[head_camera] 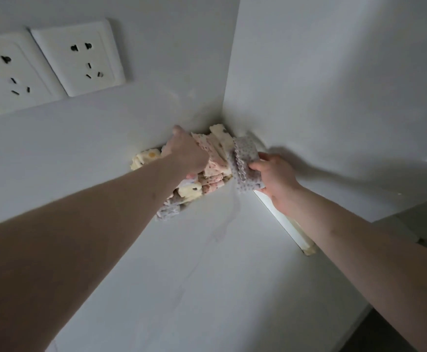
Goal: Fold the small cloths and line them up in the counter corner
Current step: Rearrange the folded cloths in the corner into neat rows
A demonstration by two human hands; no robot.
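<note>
The head view looks down into the far corner of a white counter [207, 262], where two walls meet. A row of folded cloths [207, 163] stands there, packed side by side. The row runs from the near left toward the far right, right into the corner.

The left hand [187, 153] rests on top of the row, with its fingers bent down over the cloths on the far side. I cannot tell if it squeezes them or only steadies them.

The right hand [276, 179] holds a grey dotted cloth [245, 168] with a wavy edge. Its fingers curl round the cloth's right side. This cloth touches the right side of the row, just beside the pink cloth [212, 158]. It stands up like the others.

The grey cloth lies to the left of the right hand, between that hand and the row. So the right hand is the nearer one to push it in. I think the next push should go left, flat against the row, while the left hand keeps the row from tipping.

Two wall sockets [49, 64] sit up on the left wall.
</note>
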